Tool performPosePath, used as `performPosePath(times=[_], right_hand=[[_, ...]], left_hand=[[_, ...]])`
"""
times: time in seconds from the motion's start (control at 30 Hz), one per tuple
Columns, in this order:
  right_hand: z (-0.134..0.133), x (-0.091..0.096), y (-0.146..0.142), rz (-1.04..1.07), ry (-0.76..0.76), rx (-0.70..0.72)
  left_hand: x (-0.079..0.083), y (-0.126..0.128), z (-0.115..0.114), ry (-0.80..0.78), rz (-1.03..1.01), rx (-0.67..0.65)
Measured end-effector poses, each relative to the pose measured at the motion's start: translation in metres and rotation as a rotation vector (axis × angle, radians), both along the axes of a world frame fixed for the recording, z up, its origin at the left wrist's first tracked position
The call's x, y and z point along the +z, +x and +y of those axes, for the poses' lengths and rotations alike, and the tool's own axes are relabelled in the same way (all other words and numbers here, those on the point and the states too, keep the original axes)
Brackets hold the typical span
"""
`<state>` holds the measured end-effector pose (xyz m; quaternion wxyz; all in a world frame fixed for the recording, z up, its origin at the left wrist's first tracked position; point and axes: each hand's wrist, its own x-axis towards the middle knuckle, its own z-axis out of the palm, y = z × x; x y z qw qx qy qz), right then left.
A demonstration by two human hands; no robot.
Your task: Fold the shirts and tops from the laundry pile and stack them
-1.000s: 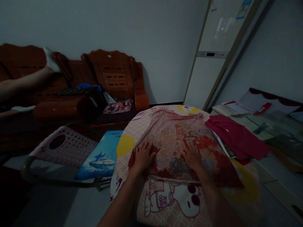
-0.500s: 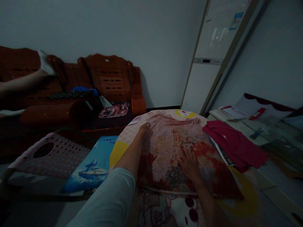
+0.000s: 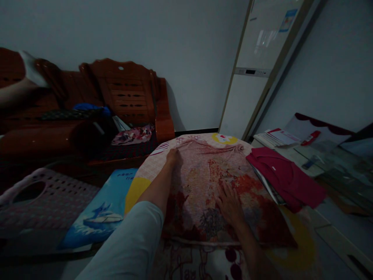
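Note:
A patterned red and pink garment [image 3: 221, 182] lies spread flat on a round table under a cartoon-print cloth [image 3: 145, 171]. My left hand [image 3: 173, 155] reaches far out to the garment's upper left corner and rests on it, fingers curled; the dim light hides whether it grips the fabric. My right hand [image 3: 229, 200] lies flat on the middle of the garment with its fingers spread apart.
A folded dark red garment [image 3: 284, 177] lies at the table's right edge over some papers. A pink perforated basket [image 3: 43, 198] and a blue printed item [image 3: 101, 206] sit to the left. A wooden sofa [image 3: 128, 97] stands behind, with another person's arm [image 3: 17, 91] at far left. A tall white appliance [image 3: 256, 74] stands by the wall.
My left hand went from the garment's near left part out to its far left corner and now rests there. My right hand stayed flat in the middle. The view shifted slightly.

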<state>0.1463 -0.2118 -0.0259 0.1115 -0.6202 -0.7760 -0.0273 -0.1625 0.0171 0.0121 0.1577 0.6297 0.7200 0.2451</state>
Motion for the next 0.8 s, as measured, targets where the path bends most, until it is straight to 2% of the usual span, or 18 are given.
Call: performPosePath(times=[0.27,0.43,0.53,0.7,0.8], right_hand=[[-0.001,0.001,0.000,0.013,0.018,0.003],[-0.001,0.003,-0.001,0.017,0.013,0.000],[-0.001,0.003,-0.001,0.017,0.001,0.007],[-0.001,0.004,0.000,-0.001,-0.002,0.022],[-0.002,0.006,0.000,-0.020,-0.001,0.031]], left_hand=[[-0.008,-0.005,-0.021,0.044,0.204,0.033],[-0.004,-0.009,-0.038,0.037,0.274,0.129],[0.000,-0.015,-0.051,0.013,0.308,0.127],[0.001,-0.024,-0.082,-0.063,0.365,0.022],[-0.003,-0.025,-0.111,0.010,0.415,0.010]])
